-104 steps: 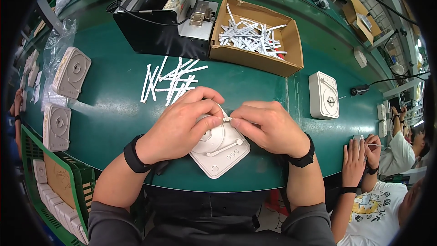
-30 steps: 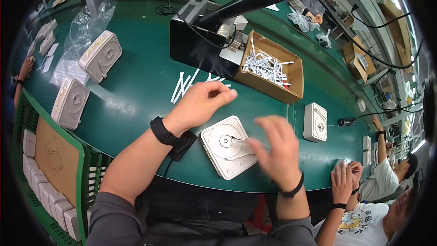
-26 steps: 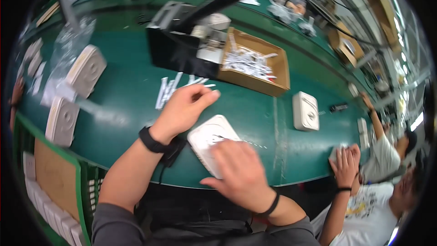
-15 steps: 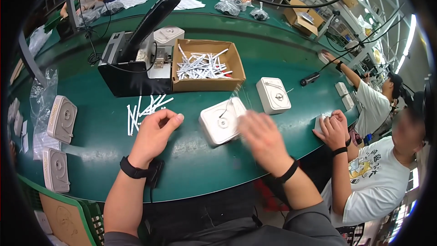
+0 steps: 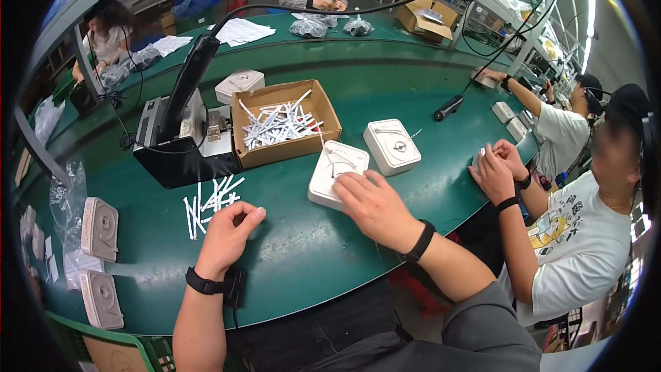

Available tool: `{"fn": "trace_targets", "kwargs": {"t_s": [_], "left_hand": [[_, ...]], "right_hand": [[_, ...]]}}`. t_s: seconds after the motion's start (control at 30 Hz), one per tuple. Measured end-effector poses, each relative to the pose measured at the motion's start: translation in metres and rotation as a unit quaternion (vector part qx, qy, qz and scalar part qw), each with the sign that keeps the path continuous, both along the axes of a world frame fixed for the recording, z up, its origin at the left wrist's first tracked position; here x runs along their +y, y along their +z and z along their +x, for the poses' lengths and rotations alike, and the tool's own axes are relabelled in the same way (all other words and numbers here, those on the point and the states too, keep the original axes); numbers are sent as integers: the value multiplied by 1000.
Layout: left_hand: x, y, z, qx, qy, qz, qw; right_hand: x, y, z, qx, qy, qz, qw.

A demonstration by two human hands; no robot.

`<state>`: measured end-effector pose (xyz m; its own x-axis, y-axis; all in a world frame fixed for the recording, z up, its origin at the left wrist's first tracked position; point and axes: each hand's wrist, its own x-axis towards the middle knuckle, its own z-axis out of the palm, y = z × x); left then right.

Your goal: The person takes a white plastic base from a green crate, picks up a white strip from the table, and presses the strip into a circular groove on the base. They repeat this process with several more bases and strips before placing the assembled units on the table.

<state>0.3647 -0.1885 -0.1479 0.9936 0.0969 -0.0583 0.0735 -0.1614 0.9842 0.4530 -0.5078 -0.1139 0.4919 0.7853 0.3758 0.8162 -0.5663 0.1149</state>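
A white square device (image 5: 340,159) with rounded corners lies on the green table in front of me, with a thin dark wire on its top face. My right hand (image 5: 379,210) rests over its near side, fingers bent down onto it; they cover part of the top. To the left, my left hand (image 5: 231,234) hovers above the table, thumb and fingers curled together, nothing visible in them. Beyond its fingertips is a loose bunch of white paper strips (image 5: 213,200). A second white device (image 5: 392,145), with a round dial and a short twisted wire, stands just right of the first.
A cardboard box (image 5: 292,149) of white strips sits beyond the device, beside a black machine (image 5: 182,165). Two more white devices (image 5: 101,231) stand at the left edge. A black handheld tool (image 5: 449,108) hangs at right. A co-worker's hands (image 5: 494,172) work close by.
My view has shifted. The device before me has turned and come nearer to the second one. My right hand, blurred at its right side before, now lies on its near side. My left hand stays curled.
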Motion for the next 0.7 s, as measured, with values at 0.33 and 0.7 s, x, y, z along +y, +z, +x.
{"fn": "trace_targets", "kwargs": {"t_s": [0.33,0.7], "left_hand": [[-9,11,-2,7,-44,25,999],[-1,12,-11,-18,-62,35,997]], "right_hand": [[-59,-5,39,10,-73,40,996],[-60,-21,48,-22,-211,40,976]]}}
